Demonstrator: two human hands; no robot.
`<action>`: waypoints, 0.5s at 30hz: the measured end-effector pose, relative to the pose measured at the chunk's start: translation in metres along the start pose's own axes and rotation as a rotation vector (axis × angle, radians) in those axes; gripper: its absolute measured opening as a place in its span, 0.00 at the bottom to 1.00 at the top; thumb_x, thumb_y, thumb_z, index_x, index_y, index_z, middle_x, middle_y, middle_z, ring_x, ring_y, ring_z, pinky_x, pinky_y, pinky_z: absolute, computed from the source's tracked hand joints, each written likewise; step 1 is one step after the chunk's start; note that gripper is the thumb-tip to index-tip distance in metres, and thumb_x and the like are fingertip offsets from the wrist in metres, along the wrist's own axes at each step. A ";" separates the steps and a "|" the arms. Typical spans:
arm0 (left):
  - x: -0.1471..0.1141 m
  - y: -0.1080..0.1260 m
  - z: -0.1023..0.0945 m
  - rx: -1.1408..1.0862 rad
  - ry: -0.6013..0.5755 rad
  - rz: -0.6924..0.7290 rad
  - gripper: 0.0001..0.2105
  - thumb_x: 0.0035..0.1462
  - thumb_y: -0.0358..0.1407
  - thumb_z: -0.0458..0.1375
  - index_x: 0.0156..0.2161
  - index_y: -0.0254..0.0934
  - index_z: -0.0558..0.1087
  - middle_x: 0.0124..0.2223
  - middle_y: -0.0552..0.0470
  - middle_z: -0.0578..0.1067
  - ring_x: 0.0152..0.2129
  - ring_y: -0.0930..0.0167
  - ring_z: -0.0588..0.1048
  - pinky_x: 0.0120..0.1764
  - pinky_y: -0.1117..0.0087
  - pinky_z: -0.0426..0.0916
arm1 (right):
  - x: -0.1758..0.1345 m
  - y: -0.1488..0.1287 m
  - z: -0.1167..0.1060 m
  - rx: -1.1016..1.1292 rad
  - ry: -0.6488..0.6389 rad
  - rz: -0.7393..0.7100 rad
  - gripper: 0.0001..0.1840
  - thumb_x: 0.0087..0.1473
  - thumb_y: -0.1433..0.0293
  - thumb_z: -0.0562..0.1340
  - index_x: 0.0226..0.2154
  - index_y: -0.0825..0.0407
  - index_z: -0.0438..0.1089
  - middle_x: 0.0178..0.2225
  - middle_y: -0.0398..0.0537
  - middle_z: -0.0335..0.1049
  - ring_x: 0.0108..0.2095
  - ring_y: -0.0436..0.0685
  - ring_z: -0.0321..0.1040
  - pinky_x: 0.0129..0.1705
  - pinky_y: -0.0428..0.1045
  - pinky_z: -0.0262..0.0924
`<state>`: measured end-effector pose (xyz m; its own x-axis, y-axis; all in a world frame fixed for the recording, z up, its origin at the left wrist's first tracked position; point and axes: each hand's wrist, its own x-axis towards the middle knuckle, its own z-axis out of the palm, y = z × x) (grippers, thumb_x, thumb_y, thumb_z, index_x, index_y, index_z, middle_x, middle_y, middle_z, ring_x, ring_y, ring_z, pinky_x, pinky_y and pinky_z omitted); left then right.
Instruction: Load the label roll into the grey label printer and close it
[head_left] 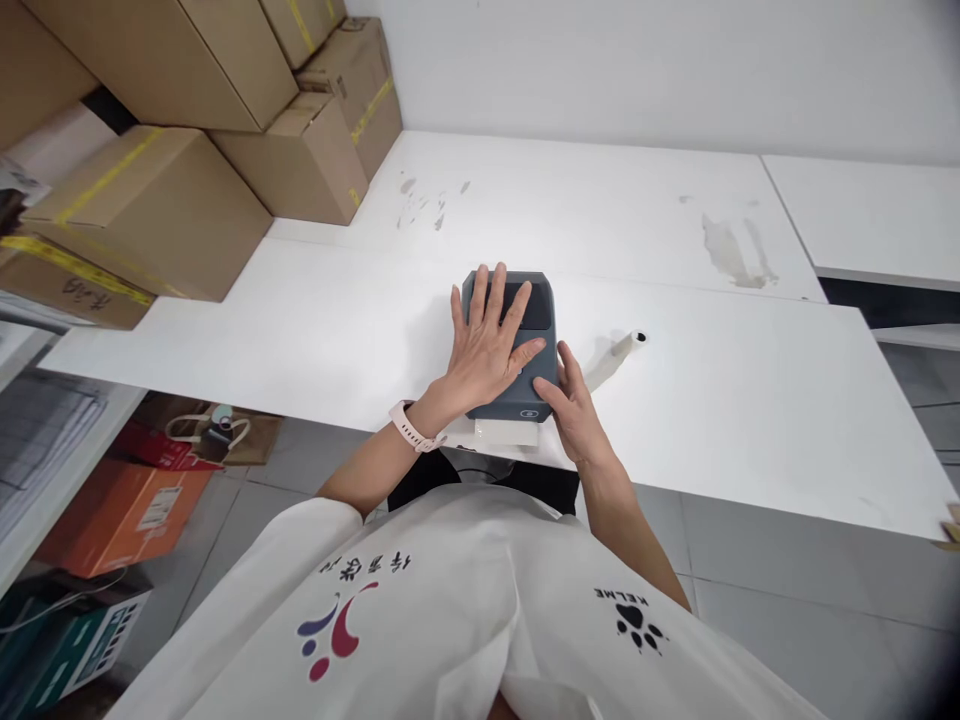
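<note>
A dark grey label printer (536,345) with a darker window in its lid sits near the table's front edge. From its front side a white paper strip (508,432) sticks out toward me. My left hand (491,340) lies flat on the lid with fingers spread, and covers much of it. At the printer's right side my right hand (574,405) grips the casing, thumb over the top edge and fingers along the side. A slim white roll (630,344) with a dark hole in its end stands on the table, to the right of the printer.
The white table (712,400) has grey worn patches. Cardboard boxes (150,200) are stacked at the back left, against a white wall (637,70). On the floor at the left are an orange box (124,510) and a green box (82,650).
</note>
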<state>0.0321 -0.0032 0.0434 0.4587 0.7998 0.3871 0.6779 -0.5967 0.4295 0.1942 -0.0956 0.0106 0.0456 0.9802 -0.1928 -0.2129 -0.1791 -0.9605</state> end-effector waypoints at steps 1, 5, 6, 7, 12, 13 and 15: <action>-0.001 -0.001 0.000 0.010 -0.006 0.000 0.38 0.69 0.60 0.43 0.77 0.46 0.46 0.81 0.42 0.42 0.78 0.52 0.35 0.72 0.35 0.26 | 0.000 0.000 0.001 0.028 -0.001 0.026 0.56 0.53 0.47 0.72 0.75 0.34 0.47 0.78 0.41 0.45 0.77 0.64 0.43 0.78 0.67 0.44; -0.002 0.000 -0.002 0.045 -0.036 -0.005 0.37 0.69 0.59 0.45 0.77 0.48 0.46 0.81 0.44 0.42 0.78 0.53 0.36 0.73 0.35 0.29 | 0.003 -0.002 0.002 0.048 0.016 0.063 0.56 0.49 0.49 0.75 0.74 0.39 0.52 0.76 0.46 0.53 0.75 0.67 0.52 0.76 0.66 0.50; -0.003 0.001 -0.002 0.052 -0.043 -0.011 0.37 0.69 0.59 0.45 0.77 0.48 0.46 0.81 0.43 0.43 0.78 0.53 0.36 0.73 0.36 0.29 | 0.003 -0.001 0.002 0.045 0.027 0.058 0.56 0.49 0.49 0.75 0.73 0.38 0.53 0.75 0.45 0.54 0.74 0.67 0.52 0.76 0.66 0.50; -0.003 0.002 -0.002 0.055 -0.049 -0.018 0.37 0.69 0.58 0.45 0.77 0.47 0.47 0.81 0.43 0.43 0.78 0.53 0.36 0.73 0.36 0.29 | 0.004 -0.001 0.002 0.045 0.039 0.050 0.56 0.48 0.49 0.75 0.73 0.39 0.53 0.75 0.45 0.53 0.75 0.67 0.52 0.76 0.66 0.50; 0.004 0.004 0.000 -0.018 -0.008 -0.031 0.35 0.69 0.58 0.47 0.74 0.46 0.56 0.80 0.42 0.49 0.78 0.52 0.40 0.73 0.36 0.30 | 0.006 0.004 0.003 0.041 0.051 0.017 0.56 0.47 0.50 0.75 0.73 0.41 0.54 0.76 0.46 0.53 0.74 0.67 0.52 0.75 0.66 0.52; 0.006 0.004 0.000 -0.050 0.029 -0.036 0.34 0.68 0.59 0.48 0.73 0.46 0.59 0.79 0.42 0.51 0.77 0.52 0.42 0.73 0.37 0.32 | 0.007 0.004 0.002 0.033 0.045 0.015 0.57 0.47 0.50 0.75 0.73 0.40 0.54 0.75 0.45 0.54 0.74 0.68 0.53 0.75 0.67 0.53; 0.001 0.004 -0.003 -0.117 0.157 -0.069 0.32 0.67 0.59 0.51 0.69 0.45 0.64 0.76 0.41 0.58 0.76 0.51 0.48 0.73 0.38 0.38 | 0.009 0.005 0.001 0.005 0.024 0.010 0.58 0.47 0.48 0.74 0.73 0.41 0.53 0.74 0.46 0.57 0.73 0.69 0.55 0.74 0.67 0.54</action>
<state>0.0335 -0.0056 0.0480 0.3121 0.8244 0.4722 0.6291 -0.5518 0.5476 0.1931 -0.0874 0.0043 0.0672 0.9760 -0.2072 -0.2180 -0.1883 -0.9576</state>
